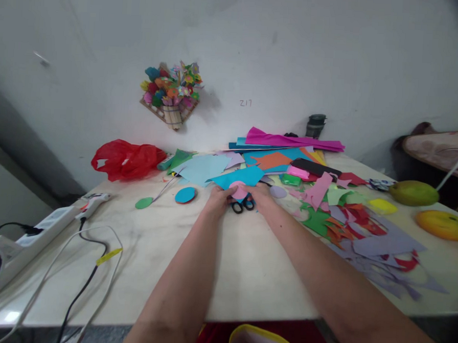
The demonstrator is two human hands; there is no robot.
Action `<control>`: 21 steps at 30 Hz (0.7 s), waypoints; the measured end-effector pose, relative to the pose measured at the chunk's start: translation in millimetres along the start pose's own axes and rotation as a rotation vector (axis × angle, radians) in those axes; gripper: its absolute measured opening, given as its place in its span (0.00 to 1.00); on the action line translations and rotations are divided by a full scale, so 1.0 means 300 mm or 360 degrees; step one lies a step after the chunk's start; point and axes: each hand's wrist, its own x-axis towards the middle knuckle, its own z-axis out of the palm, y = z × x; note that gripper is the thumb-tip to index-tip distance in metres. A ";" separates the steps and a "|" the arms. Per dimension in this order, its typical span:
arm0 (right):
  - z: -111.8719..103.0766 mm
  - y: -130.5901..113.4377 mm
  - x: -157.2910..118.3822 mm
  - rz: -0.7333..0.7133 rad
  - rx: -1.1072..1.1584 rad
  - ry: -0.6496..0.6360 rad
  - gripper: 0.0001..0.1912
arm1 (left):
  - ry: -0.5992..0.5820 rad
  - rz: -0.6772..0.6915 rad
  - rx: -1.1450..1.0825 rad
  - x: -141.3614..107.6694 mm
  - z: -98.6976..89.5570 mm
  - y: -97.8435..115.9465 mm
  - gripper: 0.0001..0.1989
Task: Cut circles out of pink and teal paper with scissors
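Note:
A piece of blue paper (236, 178) is held just above the table, with a pink paper circle (238, 191) laid against its near side. My left hand (220, 197) pinches the left part of both papers, thumb on top. At the right side, my right hand (259, 194) closes on the blue paper's edge. Directly below the papers show the black handle loops of scissors (238, 208); their blades are hidden, and I cannot tell whether my right fingers touch them. To the left lie blue paper circles (185, 195) and a green paper circle (144, 203).
Colored paper scraps (364, 230) cover the table's right side, near a mango (414, 193). A black phone (315, 168) lies behind them. A red plastic bag (127, 160) sits at back left. Cables, a glue gun (92, 205) and a power strip (37, 233) occupy the left.

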 end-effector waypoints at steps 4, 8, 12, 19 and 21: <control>-0.002 0.000 -0.003 0.0001 -0.0001 -0.0009 0.10 | 0.0035 0.0044 0.0075 0.008 0.000 -0.011 0.20; -0.004 0.005 0.001 0.0008 -0.0061 -0.0002 0.11 | 0.0106 0.0082 0.0094 0.012 0.002 -0.015 0.19; -0.003 0.005 0.005 0.0040 -0.0084 0.0019 0.11 | 0.0094 0.0070 0.0046 0.010 0.007 -0.012 0.17; 0.007 -0.004 -0.001 0.0045 0.0014 0.0065 0.11 | 0.0090 -0.0054 -0.0051 0.004 0.022 -0.004 0.18; 0.008 -0.004 0.000 0.0032 0.0036 0.0068 0.11 | 0.0087 -0.0069 -0.0061 0.002 0.028 -0.004 0.19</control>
